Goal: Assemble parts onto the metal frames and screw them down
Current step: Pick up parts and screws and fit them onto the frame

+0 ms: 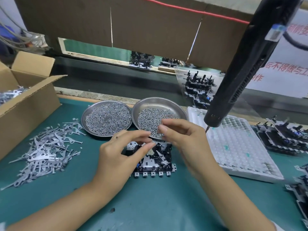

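Two hands over the metal frame (pixel 154 160), which lies flat on the green mat (pixel 150 205) just in front of the screw dishes. Left hand (pixel 116 154) has thumb and forefinger curled close together above the frame's top edge; whether they pinch anything, cannot tell. Right hand (pixel 181 135) fingertips pinched together over the right dish (pixel 175 105), contents too small to see. Left dish (pixel 106 118) full of screws. Loose metal levers (pixel 48 149) piled at left. Electric screwdriver (pixel 246 67) hangs at right above a white tray (pixel 236 144).
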The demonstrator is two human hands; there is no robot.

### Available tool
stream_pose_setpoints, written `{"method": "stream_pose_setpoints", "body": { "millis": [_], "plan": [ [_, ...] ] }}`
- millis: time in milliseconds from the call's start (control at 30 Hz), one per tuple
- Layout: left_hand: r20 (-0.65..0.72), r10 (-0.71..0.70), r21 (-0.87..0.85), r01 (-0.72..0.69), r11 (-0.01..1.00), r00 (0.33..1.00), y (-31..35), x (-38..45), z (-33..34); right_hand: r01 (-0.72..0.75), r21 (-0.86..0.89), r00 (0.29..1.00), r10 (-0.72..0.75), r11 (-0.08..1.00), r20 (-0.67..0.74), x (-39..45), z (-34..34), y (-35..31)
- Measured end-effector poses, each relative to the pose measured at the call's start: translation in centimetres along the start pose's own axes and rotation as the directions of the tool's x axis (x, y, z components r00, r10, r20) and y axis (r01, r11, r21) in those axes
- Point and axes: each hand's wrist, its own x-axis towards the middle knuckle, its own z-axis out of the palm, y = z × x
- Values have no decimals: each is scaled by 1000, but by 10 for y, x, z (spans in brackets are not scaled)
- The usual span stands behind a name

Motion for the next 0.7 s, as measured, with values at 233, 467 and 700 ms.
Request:
{"method": "stream_pose_setpoints", "body": {
  "millis": [233,467,700],
  "plan": [
    [-42,52,-16,-53,998,998,-2,-2,1,-173,311,985,168,934,44,-26,18,5],
    [-52,89,-21,-90,996,995,-4,-2,2,-216,406,974,223,888,31,-28,19,5],
    [-52,109,-42,-111,993,993,-8,-1,3,-259,427,964,260,866,58,-26,16,6]
  ]
}}
